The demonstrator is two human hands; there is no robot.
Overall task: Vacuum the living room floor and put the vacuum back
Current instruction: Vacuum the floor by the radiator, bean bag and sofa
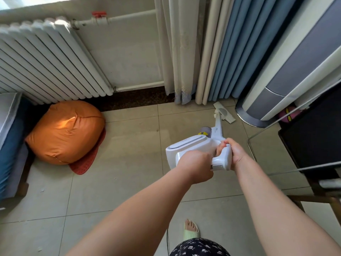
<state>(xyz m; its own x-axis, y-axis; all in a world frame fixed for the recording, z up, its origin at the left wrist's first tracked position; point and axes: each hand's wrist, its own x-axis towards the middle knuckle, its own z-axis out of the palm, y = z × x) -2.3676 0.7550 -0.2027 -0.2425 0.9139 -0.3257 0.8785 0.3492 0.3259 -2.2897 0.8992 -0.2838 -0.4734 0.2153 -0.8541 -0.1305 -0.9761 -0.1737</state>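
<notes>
Your right hand [235, 154] and left hand [195, 166] both curl round the handle of the vacuum [193, 146], its head [224, 112] on the floor [129, 137] by the curtain [219, 52].

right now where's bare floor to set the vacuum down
Open tile between the orange cushion and the vacuum. Crowded on the right, where the floor head sits between curtains and the tower unit.
</notes>
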